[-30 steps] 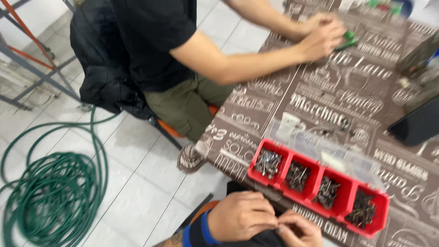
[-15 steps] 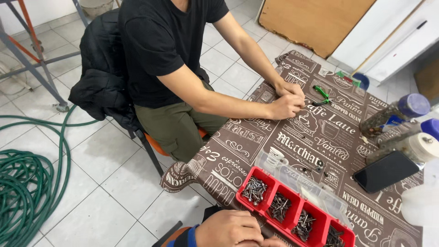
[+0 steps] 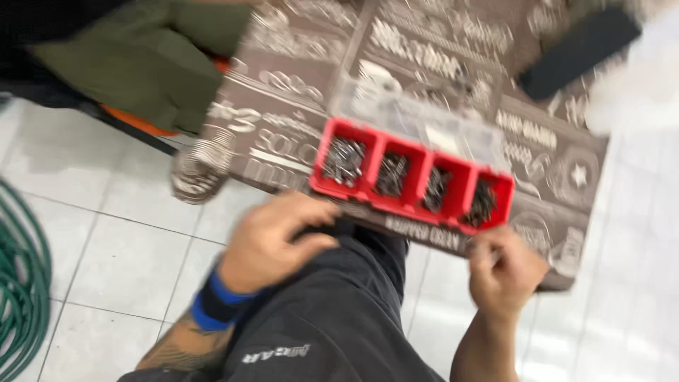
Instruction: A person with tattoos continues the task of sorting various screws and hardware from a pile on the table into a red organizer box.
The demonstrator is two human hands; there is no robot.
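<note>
Resting at the near table (image 3: 283, 152) edge: red plastic four-compartment tray (image 3: 414, 207) holding dark metal screws (image 3: 344, 160). Left hand (image 3: 272, 244) just below its left end, fingers curled together; right hand (image 3: 503, 272) under its right end, fingers bunched; pinch unclear through blur.

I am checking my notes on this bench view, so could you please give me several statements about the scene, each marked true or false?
1. The red plastic tray has four compartments holding dark metal fasteners. True.
2. The left hand wears a blue wristband. True.
3. The right hand rests inside the tray. False: it is at the table edge below the tray's right end.
4. The table's brown patterned cloth is plain white. False: it is brown with pale lettering.
5. A coiled green hose lies on the tiled floor. True.
</note>
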